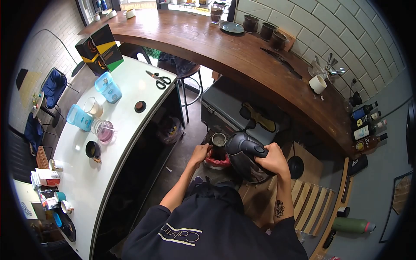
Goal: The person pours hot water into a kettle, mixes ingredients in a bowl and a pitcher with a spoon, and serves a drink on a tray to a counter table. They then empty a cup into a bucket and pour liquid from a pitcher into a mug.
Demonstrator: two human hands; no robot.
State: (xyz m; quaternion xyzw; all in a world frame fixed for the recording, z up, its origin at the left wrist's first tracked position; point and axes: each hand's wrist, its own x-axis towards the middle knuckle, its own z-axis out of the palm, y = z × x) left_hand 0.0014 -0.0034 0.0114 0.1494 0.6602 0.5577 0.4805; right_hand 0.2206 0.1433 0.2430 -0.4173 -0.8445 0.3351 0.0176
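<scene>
White table (125, 130) beside; right hand (275, 162) grips kettle (242, 161), likely for control, left hand (200, 154) by red liner (217, 163), grip unclear.

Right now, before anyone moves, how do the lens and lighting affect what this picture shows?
Head view: wide-angle distortion bows the wooden counter and white table, with blackened corners; head view: bright light bleaches the window and leaves sheen on the wood; head view: deep shadow hides detail beneath the table.

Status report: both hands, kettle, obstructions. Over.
Right hand closed on kettle handle. Left hand beside red item, grip unclear. Grey case close beyond kettle; contact cannot be judged.
</scene>
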